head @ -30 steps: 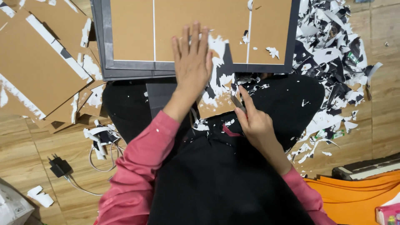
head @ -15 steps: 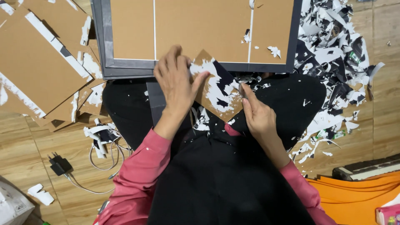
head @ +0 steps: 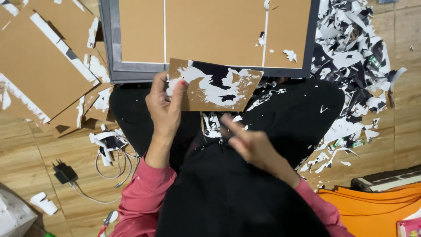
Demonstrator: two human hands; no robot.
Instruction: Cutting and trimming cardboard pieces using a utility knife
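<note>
My left hand (head: 164,107) grips the left end of a brown board piece (head: 215,85), which is partly covered with torn black and white paper. The piece is held flat above my black-clad lap, just in front of a large grey-framed brown board (head: 115,44). My right hand (head: 252,147) is blurred over my lap, below and to the right of the piece and not touching it. One of its fingers is extended. Whether it holds anything is unclear.
A heap of torn black and white paper scraps (head: 351,52) lies on the wooden floor to the right. Stacked brown boards (head: 39,66) lie to the left. A black charger (head: 65,172) with a white cable (head: 112,153) sits at lower left, and orange sheets (head: 377,210) at lower right.
My left hand went from lying flat on the board piece to grasping it and lifting it leftward. My right hand came off the piece and dropped toward my lap.
</note>
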